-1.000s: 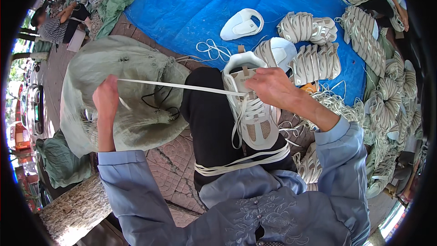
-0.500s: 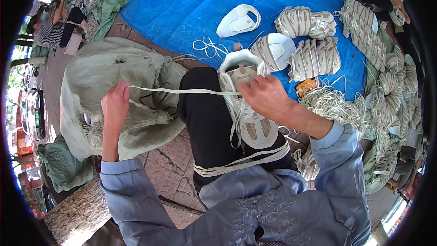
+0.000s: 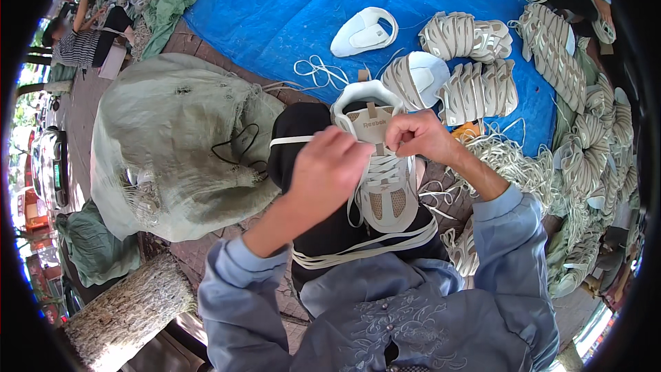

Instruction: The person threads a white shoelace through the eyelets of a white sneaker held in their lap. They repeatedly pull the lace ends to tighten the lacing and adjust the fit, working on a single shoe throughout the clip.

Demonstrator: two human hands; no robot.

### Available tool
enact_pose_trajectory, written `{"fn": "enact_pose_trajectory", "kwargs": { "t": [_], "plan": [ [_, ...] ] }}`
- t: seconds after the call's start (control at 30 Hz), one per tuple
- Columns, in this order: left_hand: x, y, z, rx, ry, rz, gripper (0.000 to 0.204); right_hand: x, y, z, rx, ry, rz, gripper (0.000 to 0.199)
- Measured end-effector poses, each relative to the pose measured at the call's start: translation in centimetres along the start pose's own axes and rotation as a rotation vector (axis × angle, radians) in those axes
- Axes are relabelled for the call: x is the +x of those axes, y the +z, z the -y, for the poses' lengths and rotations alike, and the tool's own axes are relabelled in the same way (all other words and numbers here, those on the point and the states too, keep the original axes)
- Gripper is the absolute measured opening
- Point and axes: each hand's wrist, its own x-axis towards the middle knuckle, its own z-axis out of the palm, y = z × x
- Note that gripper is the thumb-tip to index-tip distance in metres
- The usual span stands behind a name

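A beige and white sneaker [image 3: 390,211] lies across my lap, toe toward me, its white lace crossed over the tongue. My left hand [image 3: 330,169], slightly blurred, is closed at the shoe's upper left eyelets. A flat white shoelace [image 3: 291,140] runs out from it to the left over my dark trouser knee [image 3: 303,120]. My right hand [image 3: 421,136] is closed in a pinch at the upper right eyelets, close to the left fingertips. What lies between its fingers is hidden. Several loose laces [image 3: 365,246] lie across my thighs.
A blue tarp [image 3: 275,21] spreads ahead, bearing a white shoe piece [image 3: 363,31] and rows of nested shoe uppers [image 3: 478,89]. A heap of white laces [image 3: 513,162] lies to the right. At left are a greyish sack [image 3: 179,117], a log [image 3: 131,310] and a seated person [image 3: 82,48].
My left hand has come from far left over the sack to the shoe, and the lace stretched between my hands now trails left of it. My right hand stays near the eyelets, slightly shifted.
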Motion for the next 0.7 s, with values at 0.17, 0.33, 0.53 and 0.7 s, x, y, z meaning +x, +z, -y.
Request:
{"fn": "enact_pose_trajectory", "kwargs": {
  "t": [0.17, 0.33, 0.53, 0.7],
  "plan": [
    [1.2, 4.6, -1.4, 0.104, -0.042, 0.028, 0.017, -2.0, 0.6, -1.8, 0.099, -0.040, -0.206, 0.017],
    [2.4, 5.0, -0.8, 0.144, 0.006, 0.064, 0.014, -2.0, 1.4, -2.4, 0.142, -0.109, -0.296, 0.017],
    [2.2, 4.5, -0.8, 0.228, 0.228, -0.061, 0.016, -2.6, 1.2, -1.4, 0.418, 0.006, -0.315, 0.017],
    [3.1, 5.2, -1.1, 0.298, 0.317, -0.063, 0.014, -1.7, 2.0, -1.4, -0.420, -0.383, -0.471, 0.017]
  ]
}}
